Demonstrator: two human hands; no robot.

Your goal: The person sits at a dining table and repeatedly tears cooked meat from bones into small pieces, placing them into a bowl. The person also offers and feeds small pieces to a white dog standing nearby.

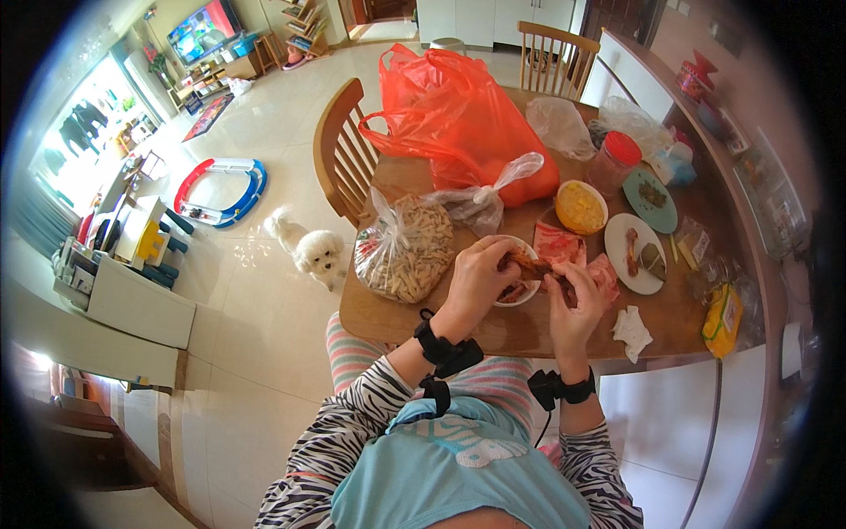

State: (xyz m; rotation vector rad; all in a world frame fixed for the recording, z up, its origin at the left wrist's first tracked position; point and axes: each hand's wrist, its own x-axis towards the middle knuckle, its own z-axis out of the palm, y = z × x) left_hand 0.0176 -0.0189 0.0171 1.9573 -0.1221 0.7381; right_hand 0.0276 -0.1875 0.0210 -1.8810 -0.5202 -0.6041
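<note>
Between my two hands is a piece of dark reddish-brown cooked meat (533, 266), held over a white bowl (514, 303). My left hand (481, 272) pinches its left end with thumb and fingers. The right end is gripped by my right hand (576, 297). More reddish food lies in the bowl, partly hidden by the hands. Pink-and-red patterned packaging (558, 244) lies behind and beside my right hand. To the right, a white plate (621, 281) carries a reddish bone-like piece (632, 251) and a dark green piece (653, 262).
On the wooden table (489, 340) stand a red plastic bag (462, 125), a clear bag of pale dried pieces (410, 254), a yellow bowl of food (581, 208) and a red-lidded jar (616, 159). A crumpled tissue (632, 332) and yellow packet (722, 321) lie near the edge. A white dog (318, 252) stands left.
</note>
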